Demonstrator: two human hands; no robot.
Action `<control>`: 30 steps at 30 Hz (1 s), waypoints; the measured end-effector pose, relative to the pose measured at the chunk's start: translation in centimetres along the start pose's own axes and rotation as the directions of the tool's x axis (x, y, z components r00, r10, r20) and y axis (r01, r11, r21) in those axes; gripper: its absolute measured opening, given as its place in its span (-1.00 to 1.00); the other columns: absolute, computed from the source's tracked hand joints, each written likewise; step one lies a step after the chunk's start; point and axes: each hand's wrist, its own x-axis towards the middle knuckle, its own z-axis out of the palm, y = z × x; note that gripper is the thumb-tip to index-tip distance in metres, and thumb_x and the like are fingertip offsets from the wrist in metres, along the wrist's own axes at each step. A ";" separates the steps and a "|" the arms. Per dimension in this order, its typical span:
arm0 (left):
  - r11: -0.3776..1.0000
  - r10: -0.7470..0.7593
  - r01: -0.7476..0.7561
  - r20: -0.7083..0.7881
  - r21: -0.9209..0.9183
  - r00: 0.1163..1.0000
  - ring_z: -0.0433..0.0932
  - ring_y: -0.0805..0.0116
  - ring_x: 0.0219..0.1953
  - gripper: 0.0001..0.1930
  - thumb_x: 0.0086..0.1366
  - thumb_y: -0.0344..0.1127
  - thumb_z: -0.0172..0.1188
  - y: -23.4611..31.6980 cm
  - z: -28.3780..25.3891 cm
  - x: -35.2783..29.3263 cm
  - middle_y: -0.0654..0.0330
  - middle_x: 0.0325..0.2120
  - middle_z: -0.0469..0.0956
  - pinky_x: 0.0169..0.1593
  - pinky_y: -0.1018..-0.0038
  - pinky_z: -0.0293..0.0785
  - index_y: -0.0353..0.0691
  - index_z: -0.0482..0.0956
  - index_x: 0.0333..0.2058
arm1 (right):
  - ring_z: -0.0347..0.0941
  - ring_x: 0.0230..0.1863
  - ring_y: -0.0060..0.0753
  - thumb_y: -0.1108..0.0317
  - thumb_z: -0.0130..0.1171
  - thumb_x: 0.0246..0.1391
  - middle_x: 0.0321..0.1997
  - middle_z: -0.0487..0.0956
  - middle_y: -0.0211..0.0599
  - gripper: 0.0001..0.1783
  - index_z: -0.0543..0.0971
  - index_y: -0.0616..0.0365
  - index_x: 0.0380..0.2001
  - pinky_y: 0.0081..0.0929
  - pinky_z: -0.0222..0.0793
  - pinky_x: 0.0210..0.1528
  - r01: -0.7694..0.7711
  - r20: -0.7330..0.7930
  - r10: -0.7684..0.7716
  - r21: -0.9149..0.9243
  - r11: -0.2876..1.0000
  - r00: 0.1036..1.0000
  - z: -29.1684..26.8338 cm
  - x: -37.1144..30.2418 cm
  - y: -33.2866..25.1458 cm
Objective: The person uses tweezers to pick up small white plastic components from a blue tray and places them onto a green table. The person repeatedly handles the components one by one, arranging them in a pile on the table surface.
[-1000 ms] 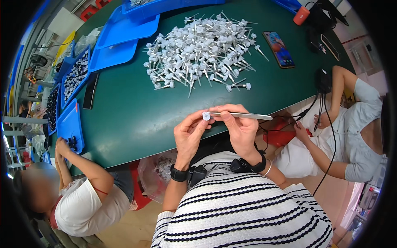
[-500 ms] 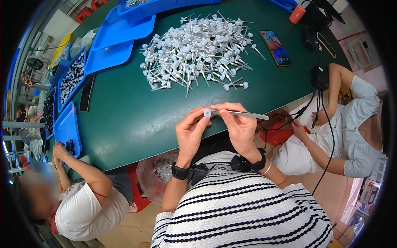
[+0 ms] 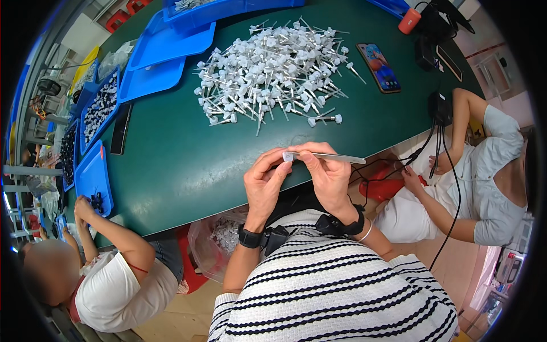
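Between the thumb and forefinger of my left hand is a small white plastic-headed part. My right hand grips a pair of metal tweezers, whose tip end meets the white part while the wide end points right. Both hands are close together over the table's near edge. Beyond them lies a big heap of similar white-headed parts with thin metal stems. Two stray parts rest at the heap's near side.
The green table carries blue trays at left, a dark phone beside them, and a lit phone at right. One co-worker sits left, another right. Black cables hang at the right edge. A plastic bag stands below.
The white part has turned slightly in my left fingers. Both hands have shifted only a little, and the tweezers' wide end has moved slightly left.
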 end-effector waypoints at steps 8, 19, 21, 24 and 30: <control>1.000 -0.004 0.004 -0.004 0.018 1.000 0.54 0.42 -0.20 -0.76 0.20 -0.53 0.19 -0.1 0.1 -0.1 0.10 -0.12 0.49 -0.16 0.55 0.54 -0.40 0.54 -0.13 | 0.47 -0.34 -0.61 0.46 0.09 0.18 -0.30 0.59 -0.35 -0.84 0.60 0.30 -0.26 -0.66 0.37 -0.30 0.003 -0.048 -0.002 0.014 1.000 0.999 0.2 -0.3 -0.2; 0.999 -0.008 0.009 -0.008 0.045 1.000 0.54 0.43 -0.21 -0.76 0.20 -0.52 0.20 0.0 0.1 -0.1 0.09 -0.12 0.49 -0.17 0.57 0.54 -0.40 0.56 -0.13 | 0.50 -0.36 -0.54 0.49 0.11 0.15 -0.32 0.60 -0.29 -0.87 0.58 0.34 -0.30 -0.62 0.41 -0.32 0.010 -0.043 -0.012 -0.038 0.999 0.999 0.1 -0.1 -0.4; 0.999 -0.010 0.010 -0.009 0.050 1.000 0.53 0.43 -0.22 -0.76 0.20 -0.52 0.20 0.2 0.1 -0.1 0.09 -0.13 0.49 -0.17 0.57 0.54 -0.40 0.56 -0.13 | 0.51 -0.37 -0.53 0.49 0.11 0.15 -0.32 0.60 -0.28 -0.87 0.58 0.34 -0.29 -0.62 0.41 -0.33 0.036 -0.024 -0.038 -0.067 0.997 0.999 0.1 -0.1 -0.5; 0.999 -0.011 0.012 -0.007 0.044 1.000 0.53 0.44 -0.22 -0.76 0.20 -0.53 0.19 0.3 0.1 0.0 0.10 -0.13 0.49 -0.17 0.58 0.53 -0.40 0.56 -0.13 | 0.51 -0.38 -0.52 0.49 0.11 0.15 -0.33 0.60 -0.28 -0.87 0.58 0.33 -0.29 -0.62 0.41 -0.34 0.052 -0.004 -0.053 -0.100 0.994 0.999 0.0 0.0 -0.6; 0.999 -0.006 0.006 -0.010 0.041 1.000 0.53 0.45 -0.22 -0.76 0.20 -0.54 0.19 0.2 0.1 -0.1 0.10 -0.13 0.50 -0.17 0.58 0.53 -0.40 0.56 -0.13 | 0.51 -0.40 -0.51 0.49 0.12 0.14 -0.35 0.60 -0.27 -0.88 0.58 0.32 -0.30 -0.61 0.41 -0.37 0.061 0.008 -0.060 -0.157 0.986 0.998 -0.1 0.0 -0.6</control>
